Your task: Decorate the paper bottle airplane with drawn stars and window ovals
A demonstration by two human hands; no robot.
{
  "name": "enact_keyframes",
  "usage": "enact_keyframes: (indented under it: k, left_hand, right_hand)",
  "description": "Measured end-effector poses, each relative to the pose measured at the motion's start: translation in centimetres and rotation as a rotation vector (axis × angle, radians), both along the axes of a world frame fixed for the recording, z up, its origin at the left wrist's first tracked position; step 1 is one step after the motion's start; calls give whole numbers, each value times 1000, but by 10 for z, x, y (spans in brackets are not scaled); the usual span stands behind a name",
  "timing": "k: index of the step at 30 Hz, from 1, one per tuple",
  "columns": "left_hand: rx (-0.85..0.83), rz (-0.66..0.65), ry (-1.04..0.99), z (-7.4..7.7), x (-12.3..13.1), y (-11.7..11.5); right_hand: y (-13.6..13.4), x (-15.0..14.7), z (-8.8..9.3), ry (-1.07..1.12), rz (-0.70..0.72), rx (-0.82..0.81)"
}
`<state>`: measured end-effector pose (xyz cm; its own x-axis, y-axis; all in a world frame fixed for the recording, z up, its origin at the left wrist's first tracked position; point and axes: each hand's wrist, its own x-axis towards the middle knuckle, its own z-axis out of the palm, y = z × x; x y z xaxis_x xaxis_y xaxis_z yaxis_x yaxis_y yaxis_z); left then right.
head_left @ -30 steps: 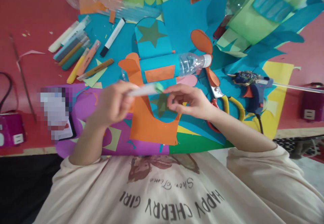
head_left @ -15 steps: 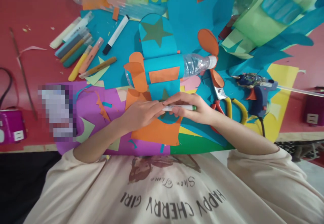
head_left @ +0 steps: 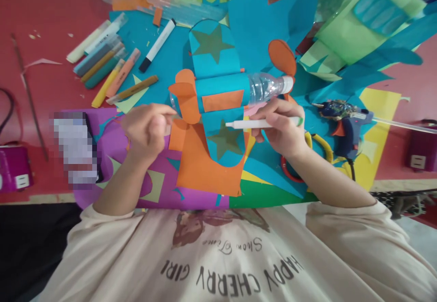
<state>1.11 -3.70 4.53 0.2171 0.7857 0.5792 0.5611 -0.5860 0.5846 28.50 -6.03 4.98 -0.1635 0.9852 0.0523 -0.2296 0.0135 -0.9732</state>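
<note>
Head view: The right hand (head_left: 285, 126) grasps a white marker (head_left: 249, 124) with a green rear end, its tip directed left. The tip lies over an olive star (head_left: 227, 140) on the near blue wing (head_left: 210, 124) of a bottle model; contact cannot be confirmed. The left hand (head_left: 148, 131) is half curled, left of the wing; whether it grasps anything cannot be told.

The model's plastic bottle (head_left: 264, 88) lies on its side in the middle of the tabletop (head_left: 34, 79), white cap to the right, its body wrapped in blue paper bearing an orange panel (head_left: 223, 101). The near wing overlies an orange sheet (head_left: 208, 179).

Along the tabletop's near edge run a purple sheet (head_left: 201, 196) and, right of it, a green sheet (head_left: 259, 191). A glue gun (head_left: 350, 126) lies right of the right hand; yellow handles (head_left: 322, 145) show between them. Toward the far left, a group of markers (head_left: 102, 56) lies beside a black-capped marker (head_left: 157, 44).
</note>
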Motion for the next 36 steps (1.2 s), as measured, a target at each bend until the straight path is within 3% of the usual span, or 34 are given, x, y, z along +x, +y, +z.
enact_keyframes:
  k: [2, 5, 9, 16, 20, 25, 30, 36]
  left_hand:
    - [28, 91, -46, -1, -5, 7]
    - [88, 67, 10, -4, -4, 15]
    - [-94, -137, 252, -16, 2, 18]
    - [-287, -142, 308, -29, 3, 13]
    - [-316, -171, 288, -27, 5, 8]
    - [-201, -235, 225, -28, 10, 9]
    - [-218, -230, 224, -28, 10, 8]
    - [-293, -209, 215, -25, 11, 4]
  right_hand:
    - [3, 0, 1, 0, -65, -64]
    - [6, 0, 4, -23, -85, -94]
    - [8, -1, 4, 2, -104, -50]
    - [7, 1, 0, -70, -154, 45]
    - [1, 6, 20, -164, -102, 164]
    - [14, -1, 44, -342, -62, 215]
    - [32, -18, 33, -358, 3, 170]
    - [30, -19, 27, -423, -3, 149]
